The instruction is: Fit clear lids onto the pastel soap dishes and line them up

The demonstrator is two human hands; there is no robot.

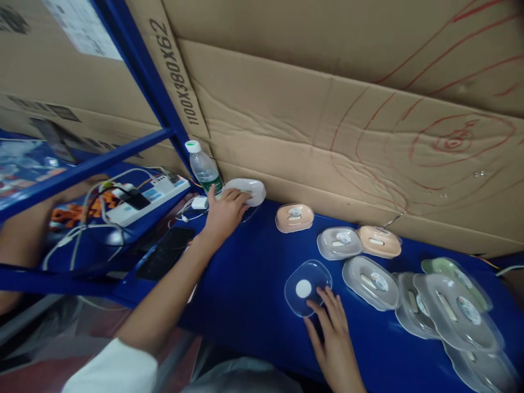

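My left hand [227, 212] reaches to the back of the blue table, thumb apart and fingers laid over a whitish oval plastic dish [257, 191]. A clear edge shows beneath that dish; my hand hides part of it. A plastic water bottle [202, 166] with a white cap stands just beyond. Closer to me, my right hand [332, 327] has its fingers spread, their tips at the near right rim of a clear oval plastic cover [293, 284]. On that cover is a round white sticker [303, 289].
Oval cases in clear covers stand to the right: a peach one [295, 222], a grey one [370, 281], a green one [470, 281], several overlapping. Left are a blue frame bar [135, 148], a power strip [151, 201] with cables, a dark phone [166, 254] and another person's arm [24, 234]. Cardboard [286, 109] walls the back.
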